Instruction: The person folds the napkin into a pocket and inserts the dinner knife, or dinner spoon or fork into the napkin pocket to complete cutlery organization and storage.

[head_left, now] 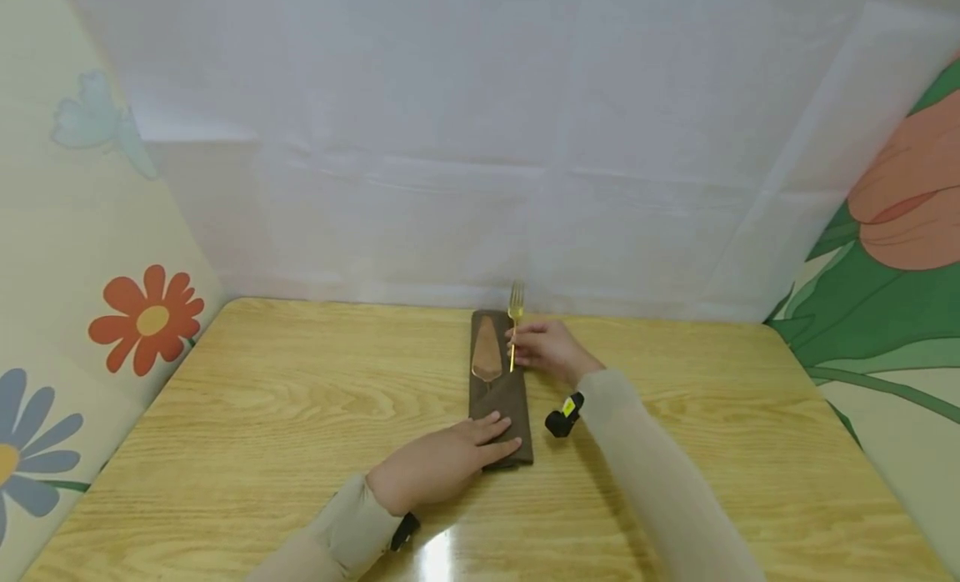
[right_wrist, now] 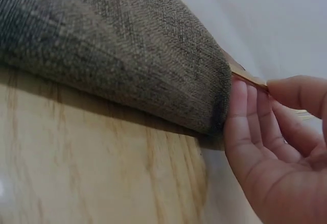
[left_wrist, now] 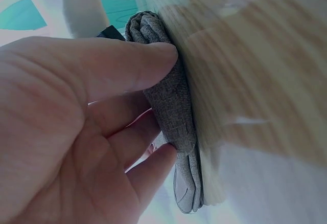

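A folded dark brown cloth napkin [head_left: 498, 411] lies lengthwise on the table with a diagonal fold across it. On it lies a cake server [head_left: 487, 348], its blade showing and its lower end hidden under the fold. My right hand [head_left: 555, 348] pinches a gold fork [head_left: 516, 303] by the handle, tines pointing away. In the right wrist view, the fork's handle [right_wrist: 250, 79] meets the napkin's edge [right_wrist: 217, 93]. My left hand [head_left: 450, 457] rests on the near part of the napkin with fingers spread. Its thumb [left_wrist: 133, 63] lies along the cloth in the left wrist view.
The wooden table [head_left: 315, 373] ends at a white sheet [head_left: 450, 190] hanging along its back edge. Side panels with painted flowers [head_left: 150, 319] stand left and right. Black wrist cameras [head_left: 564, 415] are strapped to both wrists.
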Available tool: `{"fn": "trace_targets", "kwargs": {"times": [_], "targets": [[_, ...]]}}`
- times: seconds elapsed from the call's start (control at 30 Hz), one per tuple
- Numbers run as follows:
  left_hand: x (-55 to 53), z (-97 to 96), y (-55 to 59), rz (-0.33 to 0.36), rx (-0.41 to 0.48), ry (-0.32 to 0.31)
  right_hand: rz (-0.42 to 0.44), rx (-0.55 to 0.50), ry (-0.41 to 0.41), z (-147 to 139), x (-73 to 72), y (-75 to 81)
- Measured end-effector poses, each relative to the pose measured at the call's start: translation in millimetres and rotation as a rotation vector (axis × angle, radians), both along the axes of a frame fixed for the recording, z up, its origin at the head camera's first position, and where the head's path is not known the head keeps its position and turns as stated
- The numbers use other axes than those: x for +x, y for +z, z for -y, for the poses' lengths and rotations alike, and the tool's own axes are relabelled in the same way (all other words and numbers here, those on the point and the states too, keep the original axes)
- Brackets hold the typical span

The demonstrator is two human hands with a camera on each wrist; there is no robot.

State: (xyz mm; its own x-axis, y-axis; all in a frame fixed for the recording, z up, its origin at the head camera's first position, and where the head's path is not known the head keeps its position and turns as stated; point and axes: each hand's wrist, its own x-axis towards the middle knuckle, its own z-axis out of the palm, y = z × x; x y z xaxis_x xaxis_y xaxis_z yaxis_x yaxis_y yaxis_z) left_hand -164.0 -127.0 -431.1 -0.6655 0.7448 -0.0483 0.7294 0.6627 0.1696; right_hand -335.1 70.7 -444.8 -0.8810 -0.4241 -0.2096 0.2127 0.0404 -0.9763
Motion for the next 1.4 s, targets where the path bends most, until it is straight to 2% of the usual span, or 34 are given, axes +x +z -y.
{"fn": "trace_targets", "kwargs": {"times": [0.2,0.47,0.73,1.0,1.23,1.4], "targets": [[1.1,-0.5,-0.4,-0.004,-0.010,0.010,0.029,-0.039,-0.049,1,0.8,-0.6],[2.4,-1.3,0.1,-0.039,-0.009,0.005,-0.025,-0.049,-0.072,3,-0.9,7.5],[3.4,-1.8,0.5,-0.046,0.001,-0.003,-0.054,-0.073,-0.186,4,-7.7,19.4],[3.5,-0.9,1.0,-0.034,0.001,0.003,-0.053,-0.022,-0.115,-1,-9.7,25.7],[2.9,-2.0,-1.6,-0.046,-0.016,0.005,-0.002,0.014,-0.101,2,-10.0,20.3],[2.7,-2.9,-1.0,-0.046,-0.015,0.005,-0.037,0.060,-0.053,3,-9.3,16.0]]}}
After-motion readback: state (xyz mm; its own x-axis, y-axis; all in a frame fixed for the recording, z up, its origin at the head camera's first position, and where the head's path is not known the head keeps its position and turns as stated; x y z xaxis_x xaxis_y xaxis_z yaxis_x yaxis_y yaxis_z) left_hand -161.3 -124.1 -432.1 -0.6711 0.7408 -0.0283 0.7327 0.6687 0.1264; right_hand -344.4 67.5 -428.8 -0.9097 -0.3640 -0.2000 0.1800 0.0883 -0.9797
